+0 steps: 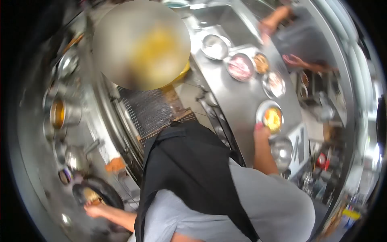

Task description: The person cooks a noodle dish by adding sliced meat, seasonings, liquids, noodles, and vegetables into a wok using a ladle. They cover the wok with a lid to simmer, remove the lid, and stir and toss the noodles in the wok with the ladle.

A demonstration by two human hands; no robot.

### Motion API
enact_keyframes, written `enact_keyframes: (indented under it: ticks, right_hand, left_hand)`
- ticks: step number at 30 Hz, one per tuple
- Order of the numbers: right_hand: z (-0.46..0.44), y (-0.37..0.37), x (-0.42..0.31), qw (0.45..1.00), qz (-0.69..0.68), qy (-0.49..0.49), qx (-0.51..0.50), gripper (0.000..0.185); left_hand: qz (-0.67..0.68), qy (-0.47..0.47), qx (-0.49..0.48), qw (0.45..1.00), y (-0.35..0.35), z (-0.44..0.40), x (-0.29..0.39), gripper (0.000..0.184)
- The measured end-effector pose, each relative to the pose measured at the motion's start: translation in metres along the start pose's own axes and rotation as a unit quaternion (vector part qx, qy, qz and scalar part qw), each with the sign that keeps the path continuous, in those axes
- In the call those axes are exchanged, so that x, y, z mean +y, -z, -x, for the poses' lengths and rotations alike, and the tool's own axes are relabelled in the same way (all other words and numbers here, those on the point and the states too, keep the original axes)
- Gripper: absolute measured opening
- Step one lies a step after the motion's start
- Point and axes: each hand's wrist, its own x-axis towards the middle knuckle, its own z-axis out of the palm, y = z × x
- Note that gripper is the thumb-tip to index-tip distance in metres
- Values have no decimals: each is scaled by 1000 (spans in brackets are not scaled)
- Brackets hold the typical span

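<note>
My left hand (94,209) is at the lower left, its fingers closed round something small and tan at the black frying pan (107,191); blur keeps me from naming it. On the right, my right hand (262,131) grips the near rim of a pale plate (261,111) bearing yellow and orange food (273,118). The plate is over the steel counter (238,103); whether it touches the surface I cannot tell. Just below that hand is a shiny metal bowl (281,153).
Bowls of pink food (240,67), brown food (261,63) and pale food (275,84) stand on the counter. Pots (72,115) line the left side. Another person's hands (274,24) show across the counter. A blurred disc (141,44) covers the top. Perforated dark matting (149,109) lies ahead.
</note>
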Motion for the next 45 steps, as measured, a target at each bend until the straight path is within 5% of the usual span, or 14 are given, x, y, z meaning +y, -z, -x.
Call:
enact_keyframes:
  ticks: [1,5,7,9,12,19,21,24,25,29,32,36,40,45]
  right_hand:
    - [-40,27,1,997,-21,5,-78,49]
    - [34,-23,-36,975,179,50,-121,48]
    - [106,-58,-56,946,283,101,-124,48]
    - [171,-100,-60,910,350,172,-139,48]
    - [258,-186,-13,844,368,306,-240,47]
    - [406,-292,182,705,389,182,-565,31]
    - [479,-275,221,642,391,159,-640,31]
    - [545,-260,282,542,419,101,-721,39]
    - [566,-249,299,511,414,98,-747,39]
    - [651,-205,349,426,417,56,-801,37]
    - [712,-172,371,341,401,40,-849,33]
    - [793,-147,427,242,373,66,-893,12]
    - [876,-111,470,166,358,118,-911,14]
    - [946,-74,569,33,289,248,-924,22]
  left_hand:
    - [9,-17,-88,996,15,-77,-52,25]
    - [47,86,-70,993,31,-31,-29,29]
    - [57,37,-119,991,61,-59,-50,11]
    - [35,122,-67,990,79,-40,-17,53]
    - [-39,114,-106,987,132,-47,-18,65]
    - [-313,132,-166,926,267,8,-6,61]
    - [-379,186,-178,889,291,19,13,60]
    - [-442,-88,-179,875,342,18,-63,60]
    - [-451,41,-161,877,323,22,-35,58]
    - [-405,154,-98,896,290,10,-51,60]
    - [-279,148,-81,945,288,-16,-114,61]
    - [-214,209,-112,948,273,-31,-56,63]
    - [-136,285,-199,928,294,-38,-31,63]
    - [-269,127,-173,939,261,-68,-82,62]
